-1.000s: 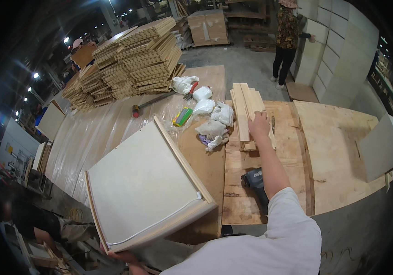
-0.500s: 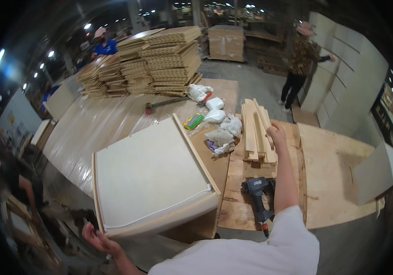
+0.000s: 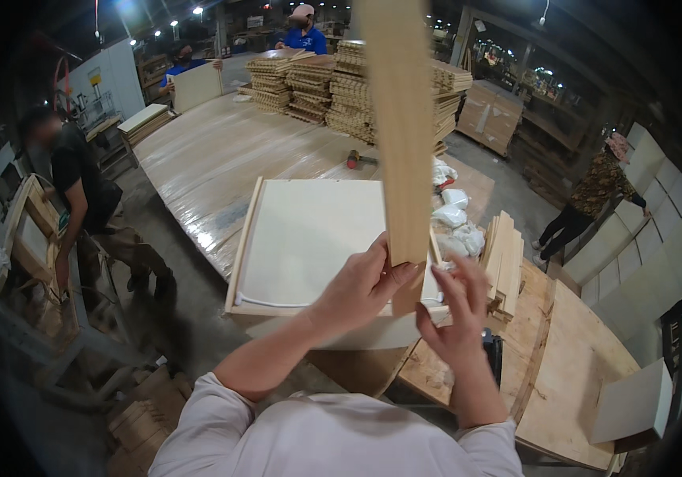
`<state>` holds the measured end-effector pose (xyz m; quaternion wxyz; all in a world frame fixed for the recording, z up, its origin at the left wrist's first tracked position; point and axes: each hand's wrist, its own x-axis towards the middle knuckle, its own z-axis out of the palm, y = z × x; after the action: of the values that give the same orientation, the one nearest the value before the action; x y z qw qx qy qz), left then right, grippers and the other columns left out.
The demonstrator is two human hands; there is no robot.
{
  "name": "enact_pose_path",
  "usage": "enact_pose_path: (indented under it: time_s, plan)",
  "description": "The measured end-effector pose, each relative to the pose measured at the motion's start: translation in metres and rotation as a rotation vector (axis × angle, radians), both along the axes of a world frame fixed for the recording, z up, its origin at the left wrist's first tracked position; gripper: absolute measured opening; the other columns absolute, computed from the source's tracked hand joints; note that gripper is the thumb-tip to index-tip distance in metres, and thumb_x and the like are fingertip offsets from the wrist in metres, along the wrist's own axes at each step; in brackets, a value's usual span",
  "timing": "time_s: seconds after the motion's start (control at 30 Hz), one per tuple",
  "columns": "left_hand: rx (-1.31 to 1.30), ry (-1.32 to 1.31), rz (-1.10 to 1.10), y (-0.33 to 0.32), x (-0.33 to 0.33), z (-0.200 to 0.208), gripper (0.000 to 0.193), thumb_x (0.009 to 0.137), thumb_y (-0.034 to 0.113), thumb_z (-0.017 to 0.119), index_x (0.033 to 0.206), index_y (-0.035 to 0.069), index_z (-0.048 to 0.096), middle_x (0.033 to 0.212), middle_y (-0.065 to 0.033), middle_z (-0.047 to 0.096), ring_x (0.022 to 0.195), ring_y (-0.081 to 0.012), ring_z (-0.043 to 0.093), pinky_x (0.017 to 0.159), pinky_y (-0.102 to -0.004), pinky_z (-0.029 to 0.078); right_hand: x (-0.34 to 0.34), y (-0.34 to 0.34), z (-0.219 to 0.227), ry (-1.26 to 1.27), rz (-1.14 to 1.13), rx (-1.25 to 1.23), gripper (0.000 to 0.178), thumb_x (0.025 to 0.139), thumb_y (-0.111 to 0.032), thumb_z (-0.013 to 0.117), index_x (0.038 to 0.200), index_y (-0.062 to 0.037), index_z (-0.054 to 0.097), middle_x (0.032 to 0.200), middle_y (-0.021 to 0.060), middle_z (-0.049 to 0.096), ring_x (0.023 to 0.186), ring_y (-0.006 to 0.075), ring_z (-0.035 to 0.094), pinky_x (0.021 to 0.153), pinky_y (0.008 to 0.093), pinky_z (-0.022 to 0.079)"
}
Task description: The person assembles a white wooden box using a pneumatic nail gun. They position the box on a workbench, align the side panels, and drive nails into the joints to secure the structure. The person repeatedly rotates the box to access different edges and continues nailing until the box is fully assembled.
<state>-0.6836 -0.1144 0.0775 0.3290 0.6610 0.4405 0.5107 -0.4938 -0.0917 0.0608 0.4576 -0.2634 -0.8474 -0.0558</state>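
A pale wooden slat (image 3: 403, 143) stands upright in front of me, its lower end gripped between the thumb and fingers of my left hand (image 3: 357, 288). Beside that lower end is my right hand (image 3: 460, 306), fingers spread and slightly blurred; I see nothing in it. Behind both hands lies a white panel (image 3: 317, 230) edged with wooden rails, a white bead running along its near edge. The slat and hands cover the panel's right part. More wooden slats (image 3: 501, 258) are stacked to the right. A dark tool (image 3: 493, 354) shows partly behind my right wrist.
A plastic-wrapped table surface (image 3: 198, 175) carries a mallet (image 3: 354, 160), white plastic bags (image 3: 452, 208) and tall stacks of boards (image 3: 349, 83). A plywood board (image 3: 575, 362) extends right, bearing a pale box-like piece (image 3: 635, 405). People work at left, back and right.
My right hand has come back from the slat stack. A slat now stands upright in my left hand, which was empty beside the panel. The view has turned leftward.
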Motion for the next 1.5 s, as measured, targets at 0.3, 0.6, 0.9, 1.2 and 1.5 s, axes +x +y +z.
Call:
enact_pose_path:
  time_s: [0.3, 0.6, 0.9, 1.2, 1.5]
  plan:
    - [0.065, 0.519, 0.157, -0.027, -0.071, 0.013, 0.034, 0.091, 0.034, 0.057, 0.108, 0.005, 0.055, 0.079, -0.0182, 0.064, 0.076, -0.0364, 0.063, 0.068, -0.0434, 0.048, -0.02, 0.019, 0.057, -0.545, -0.211, 0.322, 0.061, 0.074, -0.03, 0.073, 0.131, -0.0329, 0.052, 0.143, 0.0002, 0.044, 0.137, 0.0274, 0.033, 0.113, 0.0488, 0.021]
    - [0.127, 0.812, 0.129, -0.022, -0.115, -0.011, 0.043, 0.084, 0.044, 0.064, 0.104, 0.006, 0.065, 0.074, -0.0131, 0.066, 0.073, -0.0294, 0.063, 0.069, -0.0363, 0.048, -0.039, 0.056, 0.022, -0.605, 0.139, -0.094, 0.068, 0.07, -0.034, 0.076, 0.132, -0.026, 0.051, 0.09, 0.0018, 0.056, 0.082, 0.022, 0.057, 0.076, 0.0375, 0.047]
    - [0.056, 1.006, 0.355, -0.011, -0.094, -0.062, 0.051, 0.084, 0.055, 0.059, 0.106, 0.01, 0.064, 0.098, -0.0062, 0.062, 0.097, -0.0253, 0.058, 0.081, -0.0387, 0.049, -0.058, 0.063, -0.017, -0.563, 0.176, -0.55, 0.054, 0.071, -0.034, 0.077, 0.119, -0.013, 0.063, 0.089, 0.0092, 0.054, 0.074, 0.0255, 0.057, 0.07, 0.0355, 0.049]
    - [-0.055, 0.861, 0.295, -0.007, -0.105, -0.083, 0.05, 0.084, 0.053, 0.059, 0.105, 0.008, 0.065, 0.1, -0.0085, 0.058, 0.103, -0.0268, 0.052, 0.088, -0.0397, 0.044, -0.066, 0.064, -0.029, -0.621, 0.223, -0.342, 0.045, 0.08, -0.033, 0.071, 0.117, -0.0081, 0.064, 0.093, 0.0105, 0.055, 0.094, 0.0273, 0.053, 0.082, 0.0374, 0.045]
    - [-0.019, 0.918, 0.288, -0.026, -0.107, -0.088, 0.043, 0.086, 0.047, 0.059, 0.107, 0.009, 0.063, 0.099, -0.0081, 0.054, 0.1, -0.0263, 0.05, 0.088, -0.0397, 0.042, -0.067, 0.046, -0.04, -0.533, 0.236, -0.364, 0.03, 0.083, -0.025, 0.068, 0.111, -0.0143, 0.069, 0.09, 0.0072, 0.054, 0.088, 0.0234, 0.052, 0.08, 0.036, 0.046]
